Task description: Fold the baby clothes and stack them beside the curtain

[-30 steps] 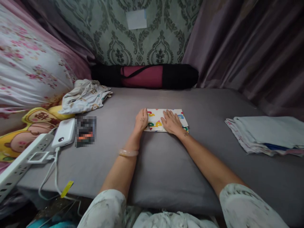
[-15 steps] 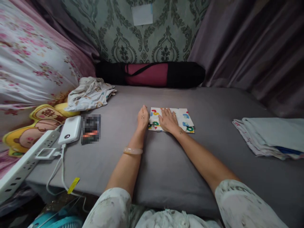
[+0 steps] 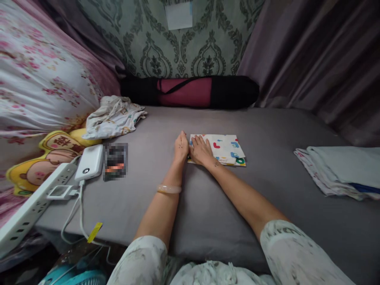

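A folded white cloth [image 3: 227, 145] with colourful printed shapes lies flat on the grey sheet in front of me. My right hand [image 3: 201, 150] rests palm down on its left part, fingers stretched out and slightly spread. At the cloth's left edge, my left hand [image 3: 181, 147] stands on its side, right beside my right hand. Its fingers are closed together and curl inward; whether they pinch the cloth's edge is hidden. A pale bangle [image 3: 168, 189] sits on my left forearm.
A crumpled printed cloth [image 3: 114, 118], a white power bank [image 3: 89, 162] and a power strip [image 3: 38, 198] with cables are on the left. Folded fabric [image 3: 341, 166] lies at right. A long black and maroon bag [image 3: 185, 93] lies along the back wall.
My right hand has slid left across the cloth, from its middle to its left part, uncovering more print. My left hand stays at the left edge. The view has shifted slightly.
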### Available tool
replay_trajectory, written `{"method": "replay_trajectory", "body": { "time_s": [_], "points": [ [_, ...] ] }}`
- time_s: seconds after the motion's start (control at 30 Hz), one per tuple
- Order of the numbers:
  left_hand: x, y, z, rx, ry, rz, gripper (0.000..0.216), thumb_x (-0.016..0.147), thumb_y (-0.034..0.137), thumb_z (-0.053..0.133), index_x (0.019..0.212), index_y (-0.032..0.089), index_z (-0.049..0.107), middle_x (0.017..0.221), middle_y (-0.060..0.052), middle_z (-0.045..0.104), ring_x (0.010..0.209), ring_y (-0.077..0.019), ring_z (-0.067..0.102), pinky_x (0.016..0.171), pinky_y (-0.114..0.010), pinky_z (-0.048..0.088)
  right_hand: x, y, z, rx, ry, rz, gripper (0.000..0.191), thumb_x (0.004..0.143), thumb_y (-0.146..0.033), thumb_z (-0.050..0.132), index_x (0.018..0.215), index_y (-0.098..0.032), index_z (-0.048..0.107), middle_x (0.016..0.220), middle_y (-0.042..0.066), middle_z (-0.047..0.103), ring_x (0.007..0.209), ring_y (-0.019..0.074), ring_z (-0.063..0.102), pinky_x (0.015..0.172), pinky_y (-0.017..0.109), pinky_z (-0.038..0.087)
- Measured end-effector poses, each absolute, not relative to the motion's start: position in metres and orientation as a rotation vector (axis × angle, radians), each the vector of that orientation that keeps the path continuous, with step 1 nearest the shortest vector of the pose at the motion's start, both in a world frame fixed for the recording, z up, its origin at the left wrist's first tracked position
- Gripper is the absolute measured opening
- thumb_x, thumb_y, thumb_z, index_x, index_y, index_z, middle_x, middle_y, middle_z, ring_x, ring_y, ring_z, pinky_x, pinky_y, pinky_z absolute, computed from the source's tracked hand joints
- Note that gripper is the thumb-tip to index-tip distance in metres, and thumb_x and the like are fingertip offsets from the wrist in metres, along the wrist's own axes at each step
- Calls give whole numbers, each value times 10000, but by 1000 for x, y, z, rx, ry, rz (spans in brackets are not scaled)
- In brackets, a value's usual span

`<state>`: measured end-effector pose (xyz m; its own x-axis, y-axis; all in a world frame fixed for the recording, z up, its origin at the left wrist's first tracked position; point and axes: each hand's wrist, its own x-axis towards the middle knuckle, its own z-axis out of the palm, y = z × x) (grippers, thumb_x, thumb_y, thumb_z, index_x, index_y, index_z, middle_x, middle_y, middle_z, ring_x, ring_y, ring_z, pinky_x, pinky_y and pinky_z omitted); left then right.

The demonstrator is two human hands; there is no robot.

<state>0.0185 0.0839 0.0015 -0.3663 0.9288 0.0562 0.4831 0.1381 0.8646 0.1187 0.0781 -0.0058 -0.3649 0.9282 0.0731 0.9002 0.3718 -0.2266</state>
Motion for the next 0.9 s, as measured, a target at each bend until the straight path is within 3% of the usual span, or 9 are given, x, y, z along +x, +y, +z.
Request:
{"method": "replay_trajectory", "body": {
  "time_s": [0.27, 0.43, 0.53, 0.7, 0.9],
  "points": [
    [18, 86, -1, 1397, 1920, 1124, 621, 998, 368, 96, 1252, 82, 585, 1322, -150, 599, 1252, -201, 539, 1054, -298, 403, 106, 77, -3, -1597, -2483, 236, 556, 955, -255, 343, 1476, -60, 328, 1566, 161, 264, 1459, 277, 169, 1166, 499, 106],
    [22, 83, 0, 1480, 1963, 1110, 588, 1001, 359, 111, 1198, 111, 607, 1265, -150, 633, 1209, -218, 566, 1024, -333, 424, 123, 86, 1, -1572, -2323, 358, 526, 994, -263, 177, 1440, -103, 403, 1525, 125, 369, 1424, 213, 281, 1154, 413, 213],
    [32, 77, -1, 1744, 1990, 1027, 496, 1001, 346, 199, 1234, 120, 574, 1270, -146, 624, 1223, -224, 548, 1052, -352, 392, 161, 85, 8, -1622, -2243, 231, 533, 986, -278, 219, 1445, -67, 388, 1534, 144, 343, 1436, 239, 250, 1155, 412, 208],
    [56, 63, -4, 2211, 1935, 696, 484, 987, 359, 303, 1366, 110, 470, 1452, -138, 474, 1408, -247, 331, 1182, -429, 177, 218, 72, 1, -1743, -2312, 56, 554, 994, -362, 239, 1465, -107, 384, 1555, 152, 299, 1448, 294, 202, 1160, 494, 140],
    [64, 60, -10, 2319, 1876, 355, 527, 988, 382, 238, 1429, 152, 414, 1541, -119, 345, 1432, -252, 285, 1179, -466, 172, 224, 69, -15, -1777, -2372, 45, 561, 993, -403, 225, 1478, -162, 370, 1558, 126, 303, 1434, 279, 244, 1153, 488, 159]
  ]
}}
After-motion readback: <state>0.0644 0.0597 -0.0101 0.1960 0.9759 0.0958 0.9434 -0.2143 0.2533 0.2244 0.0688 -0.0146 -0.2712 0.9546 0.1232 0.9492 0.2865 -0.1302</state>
